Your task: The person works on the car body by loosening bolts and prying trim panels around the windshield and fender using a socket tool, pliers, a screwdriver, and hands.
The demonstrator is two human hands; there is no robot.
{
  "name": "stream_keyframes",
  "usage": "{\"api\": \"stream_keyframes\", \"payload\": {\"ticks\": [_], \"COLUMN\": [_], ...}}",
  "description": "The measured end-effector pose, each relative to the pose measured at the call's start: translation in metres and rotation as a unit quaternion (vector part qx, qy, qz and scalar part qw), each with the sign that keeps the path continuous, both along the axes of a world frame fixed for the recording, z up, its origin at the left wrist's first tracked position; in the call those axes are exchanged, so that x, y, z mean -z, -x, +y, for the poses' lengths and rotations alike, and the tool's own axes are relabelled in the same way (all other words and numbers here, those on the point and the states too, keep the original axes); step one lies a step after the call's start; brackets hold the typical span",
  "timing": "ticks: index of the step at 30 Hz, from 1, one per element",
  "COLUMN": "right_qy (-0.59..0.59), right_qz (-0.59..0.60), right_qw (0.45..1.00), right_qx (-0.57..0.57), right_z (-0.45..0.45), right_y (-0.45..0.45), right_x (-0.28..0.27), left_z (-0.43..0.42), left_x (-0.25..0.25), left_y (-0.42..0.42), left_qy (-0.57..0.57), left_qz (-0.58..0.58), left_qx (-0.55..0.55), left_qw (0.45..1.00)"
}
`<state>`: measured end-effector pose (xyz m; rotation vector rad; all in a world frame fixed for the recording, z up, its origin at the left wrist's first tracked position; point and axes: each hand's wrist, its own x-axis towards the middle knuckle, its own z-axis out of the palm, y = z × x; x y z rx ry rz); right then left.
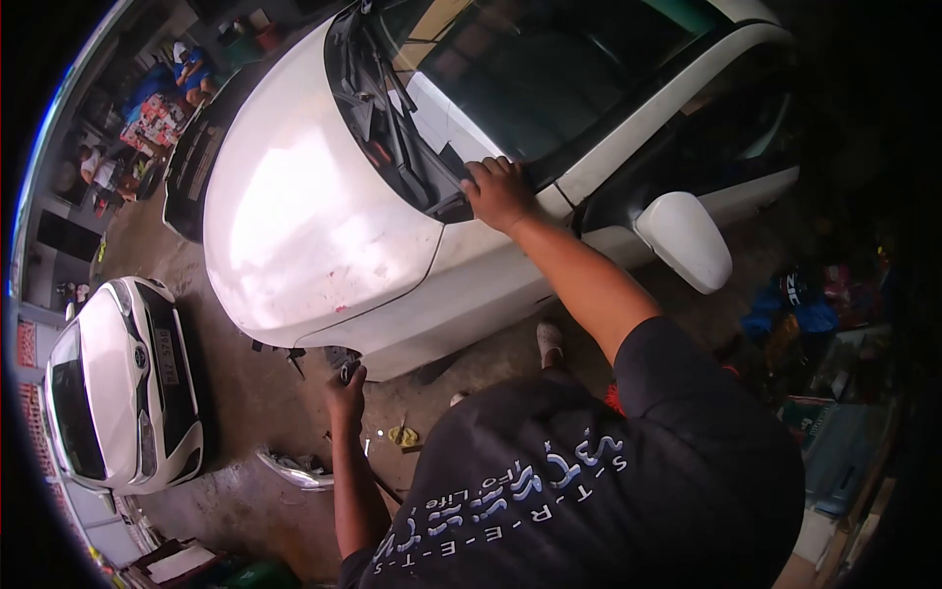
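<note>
A white car (pixel 392 334) stands before me, its headlight area showing a dark opening. My left hand (pixel 345 391) is at that front corner, its fingers closed around a small dark piece (pixel 344 369) with a pale ring, which I cannot identify. Against the base of the windshield (pixel 549 79), my right hand (pixel 498 192) leans on the corner beside the wiper cowl (pixel 422 172), fingers bent over the surface and nothing visibly gripped. A removed headlight (pixel 297 471) lies on the floor below my left hand.
Another white car (pixel 123 383) is parked at the left. The side mirror (pixel 687 240) juts out to my right. A yellow item (pixel 402 436) lies on the floor near my feet. People (pixel 191 71) are in the background. A blue bag (pixel 795 304) and boxes are at the right.
</note>
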<state>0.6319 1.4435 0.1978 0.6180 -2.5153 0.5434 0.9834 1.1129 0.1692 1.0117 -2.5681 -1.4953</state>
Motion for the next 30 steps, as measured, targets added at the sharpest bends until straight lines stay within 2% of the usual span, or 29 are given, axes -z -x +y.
{"api": "stream_keyframes", "payload": {"ticks": [1, 3, 4, 6, 7, 8, 10, 12, 13, 14, 15, 16, 17, 18, 19, 20, 22, 23, 24, 26, 28, 30], "right_qy": [0.055, 0.092, 0.123, 0.165, 0.146, 0.126, 0.152, 0.185, 0.194, 0.189, 0.184, 0.195, 0.254, 0.314, 0.361, 0.371, 0.307, 0.34, 0.35, 0.423, 0.369, 0.404], "right_qz": [0.007, 0.009, 0.013, -0.123, -0.242, -0.356, -0.503, -0.468, -0.468, -0.53, -0.587, -0.585, -0.588, -0.59, -0.646, -0.644, -0.527, -0.558, -0.557, -0.631, -0.506, -0.471], "right_qw": [0.998, 0.993, 0.986, 0.966, 0.944, 0.908, 0.826, 0.811, 0.812, 0.766, 0.716, 0.718, 0.712, 0.701, 0.639, 0.637, 0.78, 0.742, 0.741, 0.649, 0.773, 0.745], "right_qx": [-0.031, -0.07, -0.109, -0.158, -0.172, -0.181, -0.203, -0.299, -0.29, -0.311, -0.331, -0.324, -0.287, -0.248, -0.211, -0.202, -0.136, -0.149, -0.137, -0.041, 0.099, 0.246], "right_z": [0.005, 0.024, 0.036, 0.061, 0.076, 0.089, 0.108, 0.112, 0.11, 0.103, 0.099, 0.103, 0.111, 0.12, 0.132, 0.139, 0.152, 0.16, 0.168, 0.205, 0.25, 0.313], "right_y": [-0.006, -0.033, -0.052, -0.1, -0.122, -0.142, -0.179, -0.207, -0.217, -0.223, -0.225, -0.225, -0.225, -0.227, -0.226, -0.232, -0.244, -0.247, -0.251, -0.256, -0.268, -0.263], "right_x": [-0.009, -0.03, -0.04, -0.041, -0.034, -0.026, -0.005, 0.044, 0.06, 0.072, 0.078, 0.067, 0.057, 0.042, 0.027, 0.03, 0.035, 0.06, 0.077, 0.112, 0.205, 0.188], "left_z": [0.007, 0.031, 0.045, 0.078, 0.102, 0.118, 0.15, 0.189, 0.209, 0.227, 0.245, 0.259, 0.27, 0.275, 0.278, 0.283, 0.291, 0.291, 0.29, 0.287, 0.281, 0.283], "left_x": [0.005, 0.013, 0.004, -0.038, -0.056, -0.064, -0.074, -0.085, -0.091, -0.1, -0.111, -0.115, -0.111, -0.11, -0.109, -0.108, -0.112, -0.112, -0.114, -0.135, -0.161, -0.217], "left_y": [-0.005, -0.012, -0.008, 0.014, 0.028, 0.041, 0.064, 0.083, 0.091, 0.098, 0.105, 0.111, 0.116, 0.12, 0.125, 0.129, 0.132, 0.133, 0.135, 0.138, 0.142, 0.143], "left_qy": [0.005, -0.017, -0.014, -0.109, -0.139, -0.136, -0.216, -0.196, -0.178, -0.176, -0.223, -0.269, -0.314, -0.312, -0.362, -0.411, -0.433, -0.393, -0.352, -0.324, -0.364, -0.416], "left_qz": [0.001, 0.053, 0.05, -0.026, 0.037, 0.034, 0.089, 0.068, 0.053, 0.049, 0.044, 0.039, 0.042, 0.031, 0.027, 0.024, 0.001, -0.018, -0.037, -0.057, -0.023, 0.042], "left_qx": [-0.001, 0.014, 0.014, 0.029, 0.052, 0.058, 0.13, 0.186, 0.233, 0.244, 0.248, 0.25, 0.232, 0.241, 0.235, 0.228, 0.239, 0.272, 0.308, 0.335, 0.385, 0.438], "left_qw": [1.0, 0.998, 0.999, 0.993, 0.988, 0.988, 0.964, 0.961, 0.955, 0.952, 0.942, 0.929, 0.92, 0.918, 0.902, 0.882, 0.869, 0.878, 0.883, 0.883, 0.848, 0.796]}}
